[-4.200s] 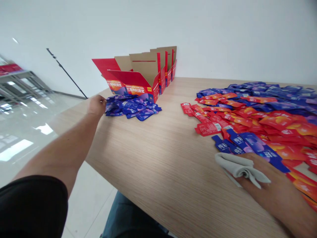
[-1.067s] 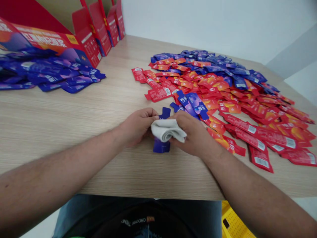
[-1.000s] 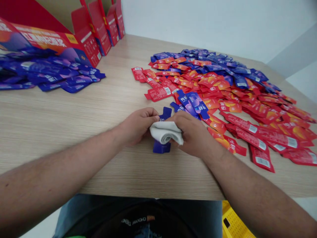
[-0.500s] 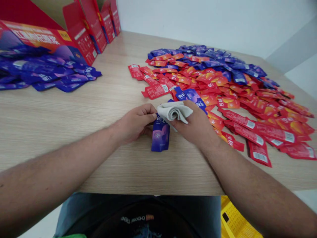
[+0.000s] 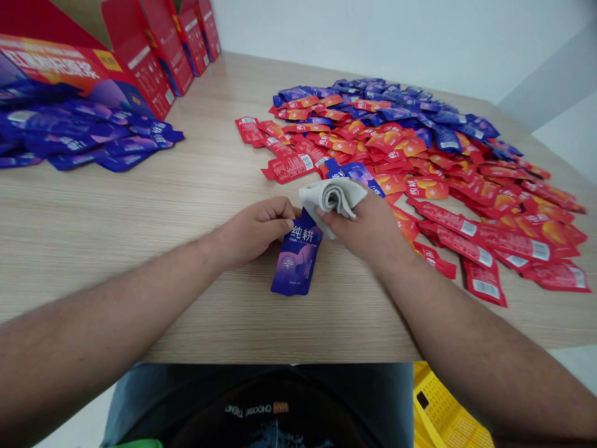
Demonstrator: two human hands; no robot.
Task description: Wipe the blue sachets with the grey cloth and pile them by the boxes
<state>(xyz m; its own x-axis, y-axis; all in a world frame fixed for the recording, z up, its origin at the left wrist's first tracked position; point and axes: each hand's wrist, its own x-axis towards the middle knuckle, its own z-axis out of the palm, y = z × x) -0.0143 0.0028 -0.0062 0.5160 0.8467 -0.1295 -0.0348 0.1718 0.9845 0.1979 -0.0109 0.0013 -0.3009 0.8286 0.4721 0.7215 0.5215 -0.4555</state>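
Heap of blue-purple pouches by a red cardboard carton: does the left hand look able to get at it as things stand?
Probably yes: no object stands between the heap and the left hand, though that hand holds one blue-purple pouch.

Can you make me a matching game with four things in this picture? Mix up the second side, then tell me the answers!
Things:
1. Grey cloth
2. Left hand
3. Red boxes
4. Yellow plastic thing

Places or states:
A. Lower than the table
B. Pinching a blue pouch
C. Standing at the back left
D. Held in the right hand

Pairs: 1-D, 2-B, 3-C, 4-A
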